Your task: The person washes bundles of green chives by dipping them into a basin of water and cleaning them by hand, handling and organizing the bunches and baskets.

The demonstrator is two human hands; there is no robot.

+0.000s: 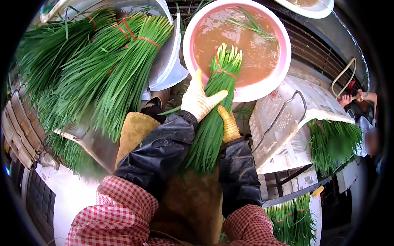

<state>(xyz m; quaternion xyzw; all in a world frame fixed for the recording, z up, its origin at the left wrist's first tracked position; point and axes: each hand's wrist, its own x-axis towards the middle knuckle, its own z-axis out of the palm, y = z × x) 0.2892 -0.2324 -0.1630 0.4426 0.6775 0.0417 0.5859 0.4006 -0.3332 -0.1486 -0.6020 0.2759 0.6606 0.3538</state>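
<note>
A bundle of garlic chives (221, 78), tied with a red band near its pale cut ends, is held between my two gloved hands. My left hand (200, 98), in a pale yellow glove, grips it from the left with the thumb across the leaves. From the right, my right hand (228, 125) wraps its lower side; part of its fingers is hidden. The cut ends point away from me, over the near rim of a pink-white basin (284, 61) of murky brown water (262, 55). Loose green leaves (252, 24) float in it.
Several banded chive bundles (119, 61) are piled at left, by a white plastic tub (174, 67). At right stands a white crate (283, 110) with a metal handle and more chives (334, 141). Further bundles (291, 219) lie lower right. Another person's hands (353, 98) show at far right.
</note>
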